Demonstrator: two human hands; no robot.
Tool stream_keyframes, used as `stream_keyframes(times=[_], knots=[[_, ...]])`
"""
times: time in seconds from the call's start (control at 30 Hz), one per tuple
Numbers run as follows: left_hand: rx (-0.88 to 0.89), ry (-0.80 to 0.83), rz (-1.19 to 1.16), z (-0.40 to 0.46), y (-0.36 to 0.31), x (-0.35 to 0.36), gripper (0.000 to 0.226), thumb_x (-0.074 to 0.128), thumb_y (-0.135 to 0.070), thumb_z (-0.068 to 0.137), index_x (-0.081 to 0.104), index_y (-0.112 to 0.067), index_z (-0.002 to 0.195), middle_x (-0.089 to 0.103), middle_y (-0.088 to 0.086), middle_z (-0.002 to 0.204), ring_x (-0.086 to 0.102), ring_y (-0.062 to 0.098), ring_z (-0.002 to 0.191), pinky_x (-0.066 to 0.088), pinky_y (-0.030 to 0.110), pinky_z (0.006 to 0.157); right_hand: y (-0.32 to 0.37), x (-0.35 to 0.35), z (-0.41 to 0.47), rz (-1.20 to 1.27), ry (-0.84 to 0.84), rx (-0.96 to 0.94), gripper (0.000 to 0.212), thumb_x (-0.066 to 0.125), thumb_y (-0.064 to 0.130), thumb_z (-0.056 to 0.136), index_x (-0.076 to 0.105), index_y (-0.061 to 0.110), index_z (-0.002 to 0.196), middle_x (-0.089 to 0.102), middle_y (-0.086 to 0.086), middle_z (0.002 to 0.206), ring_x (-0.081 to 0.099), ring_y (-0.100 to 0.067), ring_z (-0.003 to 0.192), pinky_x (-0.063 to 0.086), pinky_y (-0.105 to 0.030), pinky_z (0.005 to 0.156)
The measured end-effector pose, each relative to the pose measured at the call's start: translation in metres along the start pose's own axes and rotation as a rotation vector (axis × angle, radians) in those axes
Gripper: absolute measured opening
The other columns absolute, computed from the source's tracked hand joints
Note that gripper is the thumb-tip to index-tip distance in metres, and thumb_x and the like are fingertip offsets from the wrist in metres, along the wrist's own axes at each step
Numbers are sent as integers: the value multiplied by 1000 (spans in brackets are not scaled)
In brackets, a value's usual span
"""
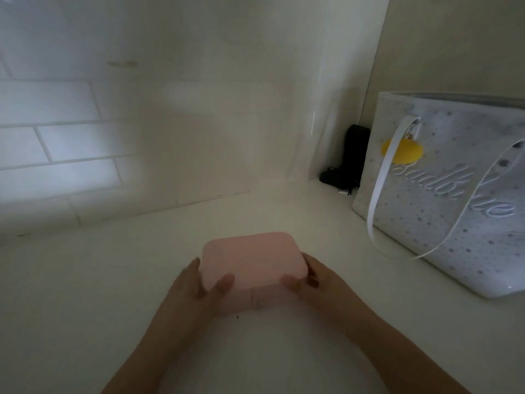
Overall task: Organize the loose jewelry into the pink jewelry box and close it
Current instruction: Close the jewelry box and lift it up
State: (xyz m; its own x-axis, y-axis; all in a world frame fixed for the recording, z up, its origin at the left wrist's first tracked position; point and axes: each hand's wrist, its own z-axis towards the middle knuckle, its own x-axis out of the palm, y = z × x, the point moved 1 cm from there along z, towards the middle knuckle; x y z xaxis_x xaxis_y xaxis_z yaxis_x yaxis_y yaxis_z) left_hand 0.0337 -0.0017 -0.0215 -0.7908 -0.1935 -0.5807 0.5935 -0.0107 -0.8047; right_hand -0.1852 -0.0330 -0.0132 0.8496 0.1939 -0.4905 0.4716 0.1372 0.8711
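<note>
Now the pink jewelry box (250, 270) is seen resting on the pale countertop (85, 294), near the front edge, and it is gripped from both sides. The left hand (199, 285) is wrapped around the left end, thumb laid on the lid; the right hand (306, 280) is clamped on the right end, thumb likewise pressed on top. The lid appears to be down, and a small round clasp (260, 302) is made out on the front face. No loose jewelry can be seen anywhere on the surface, so the job is judged to be close to done, or the pieces are hidden inside.

Trouble could still be had here. If the clasp is not fully caught, the lid could spring up once the thumbs are lifted. The box looks smooth and rounded at every corner, a matte, soft-edged shell, so it could be let slip if it is raised with a light squeeze. Contents could be rattled out of their places should it be tipped.

The counter is read as a hard, plain, glossy slab, and glazed rectangular tiles (56, 137) are set behind it. To the right, well apart, a speckled tote bag (454, 209) with white straps is stood, stiff and upright, a yellow disc (403, 153) fixed to it.
</note>
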Motion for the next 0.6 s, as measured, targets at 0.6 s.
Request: stream_keyframes(times=[0.6], knots=[[629, 482, -996, 111, -260, 34, 79, 68, -10, 60, 43, -30, 132, 65, -11, 114, 63, 4, 102, 53, 23, 81, 120, -231, -41, 304, -655, -229, 83, 74, 49, 59, 38, 31, 131, 64, 2, 115, 64, -16, 100, 50, -42, 92]])
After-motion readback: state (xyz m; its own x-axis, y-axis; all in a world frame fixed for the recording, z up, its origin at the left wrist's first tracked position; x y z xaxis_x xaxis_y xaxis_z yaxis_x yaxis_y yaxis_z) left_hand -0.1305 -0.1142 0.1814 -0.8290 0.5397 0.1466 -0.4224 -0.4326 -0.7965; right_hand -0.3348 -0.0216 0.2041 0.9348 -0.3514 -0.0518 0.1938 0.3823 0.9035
